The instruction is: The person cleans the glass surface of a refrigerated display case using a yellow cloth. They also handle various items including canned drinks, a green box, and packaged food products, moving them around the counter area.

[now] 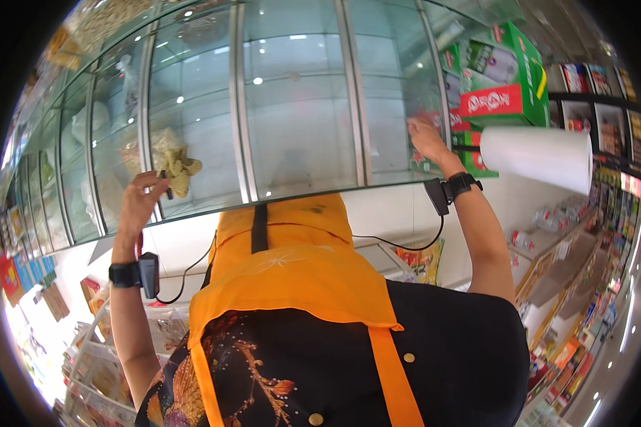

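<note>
My left hand [141,198] is at the near edge of a glass-topped display counter [299,123]. Its thumb and fingers close on a small black object [166,184], too small to identify. Just beyond lies a crumpled yellow-green cloth or glove [180,169], beside a clear plastic bag [163,145]. My right hand [431,141] reaches over the counter's right part, fingers curled, near green and red cartons [494,80]. Whether it grips anything cannot be made out. Both wrists wear black strapped devices with cables.
A white roll [537,157] sticks out on the right beside the cartons. Metal strips [244,101] divide the glass. Stocked shelves [617,224] line the right side, with plastic bottles [561,213] on a ledge. A clear rack of packaged goods [99,373] stands at lower left.
</note>
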`<state>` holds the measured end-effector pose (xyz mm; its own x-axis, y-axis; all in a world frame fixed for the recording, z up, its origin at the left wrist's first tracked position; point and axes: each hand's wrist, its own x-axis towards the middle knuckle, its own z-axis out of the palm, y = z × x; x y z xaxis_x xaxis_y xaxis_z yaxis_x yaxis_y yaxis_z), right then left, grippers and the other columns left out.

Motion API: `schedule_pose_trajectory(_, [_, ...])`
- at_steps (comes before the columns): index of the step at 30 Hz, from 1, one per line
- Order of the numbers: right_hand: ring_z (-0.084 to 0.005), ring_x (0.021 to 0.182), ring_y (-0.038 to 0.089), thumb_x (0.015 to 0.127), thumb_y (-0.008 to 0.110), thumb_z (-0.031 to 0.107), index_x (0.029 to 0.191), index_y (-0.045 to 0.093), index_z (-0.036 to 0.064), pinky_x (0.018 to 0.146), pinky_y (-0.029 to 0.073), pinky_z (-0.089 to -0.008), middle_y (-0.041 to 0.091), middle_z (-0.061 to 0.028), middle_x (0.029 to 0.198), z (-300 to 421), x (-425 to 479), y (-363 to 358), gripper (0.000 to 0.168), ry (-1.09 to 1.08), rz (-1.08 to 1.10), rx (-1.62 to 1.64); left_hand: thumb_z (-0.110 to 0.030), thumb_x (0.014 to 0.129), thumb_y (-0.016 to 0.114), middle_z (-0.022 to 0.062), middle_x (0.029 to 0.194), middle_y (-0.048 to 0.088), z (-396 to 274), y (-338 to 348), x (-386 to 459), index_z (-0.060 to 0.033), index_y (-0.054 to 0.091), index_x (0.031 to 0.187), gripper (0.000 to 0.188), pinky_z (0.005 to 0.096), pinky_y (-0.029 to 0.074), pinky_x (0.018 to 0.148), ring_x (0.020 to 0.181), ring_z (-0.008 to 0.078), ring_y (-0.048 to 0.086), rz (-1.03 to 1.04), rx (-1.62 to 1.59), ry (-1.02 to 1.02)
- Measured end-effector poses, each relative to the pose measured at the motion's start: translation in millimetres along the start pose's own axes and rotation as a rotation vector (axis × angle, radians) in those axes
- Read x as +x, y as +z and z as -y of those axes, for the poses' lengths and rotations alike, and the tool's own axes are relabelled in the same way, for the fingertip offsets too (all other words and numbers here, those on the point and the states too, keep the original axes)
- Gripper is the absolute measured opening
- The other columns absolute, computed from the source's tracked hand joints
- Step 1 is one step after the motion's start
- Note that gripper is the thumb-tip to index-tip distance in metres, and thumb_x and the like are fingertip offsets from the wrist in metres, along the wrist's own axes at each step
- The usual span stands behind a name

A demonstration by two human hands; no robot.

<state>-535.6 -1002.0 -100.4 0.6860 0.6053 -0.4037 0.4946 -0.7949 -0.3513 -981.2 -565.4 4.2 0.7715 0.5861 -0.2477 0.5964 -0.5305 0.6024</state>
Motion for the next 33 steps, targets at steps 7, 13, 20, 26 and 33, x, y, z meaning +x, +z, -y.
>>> schedule_pose_trajectory(7, [-0.0389,0.098,0.059,0.09,0.048,0.023,0.103,0.06,-0.005,0.086,0.045,-0.0417,0.064,-0.0222,0.102,-1,62,-7,0.033,-0.088,-0.013,-0.104,-0.021,0.082,0.069,0.0182,0.119,0.057,-15,27,9,-0.0002,0.071,0.087,0.022,0.0367,0.047,0.086,0.102,0.034,0.06,0.0,-0.039,-0.031])
schedule_pose_trajectory(13, [-0.0319,0.096,0.059,0.088,0.05,0.023,0.102,0.062,-0.003,0.084,0.045,-0.0384,0.064,-0.0185,0.102,20,85,-16,0.031,0.114,-0.032,0.173,-0.019,0.082,0.068,0.0155,0.111,0.06,-24,34,19,-0.0007,0.07,0.084,0.018,0.0352,0.049,0.079,0.092,0.0329,0.062,-0.006,0.12,0.072])
schedule_pose_trajectory(20, [-0.0173,0.102,0.056,0.092,0.055,0.021,0.118,0.058,0.0,0.089,0.045,-0.0283,0.062,-0.0101,0.112,77,26,-25,0.033,-0.09,0.113,0.405,-0.017,0.084,0.067,0.0064,0.082,0.061,-64,9,25,0.0019,0.066,0.082,0.019,0.0287,0.044,0.067,0.072,0.0158,0.056,0.24,-0.242,-0.049])
schedule_pose_trajectory(26, [-0.0104,0.094,0.057,0.096,0.053,0.029,0.124,0.053,0.006,0.081,0.048,-0.0257,0.063,-0.0041,0.104,262,-114,-44,0.036,-0.291,0.386,1.123,-0.017,0.087,0.065,-0.0018,0.078,0.057,-178,7,20,0.0029,0.066,0.087,0.02,0.0201,0.033,0.052,0.063,0.0036,0.046,0.625,-0.812,-0.04])
schedule_pose_trajectory(33, [-0.0085,0.076,0.061,0.093,0.058,0.032,0.109,0.059,0.003,0.067,0.051,-0.0247,0.065,-0.0039,0.097,170,-87,-79,0.033,0.126,0.014,1.001,-0.017,0.09,0.06,0.0028,0.085,0.061,-171,26,24,0.0026,0.066,0.096,0.021,0.0187,0.026,0.04,0.043,0.0003,0.035,0.369,-0.834,-0.012])
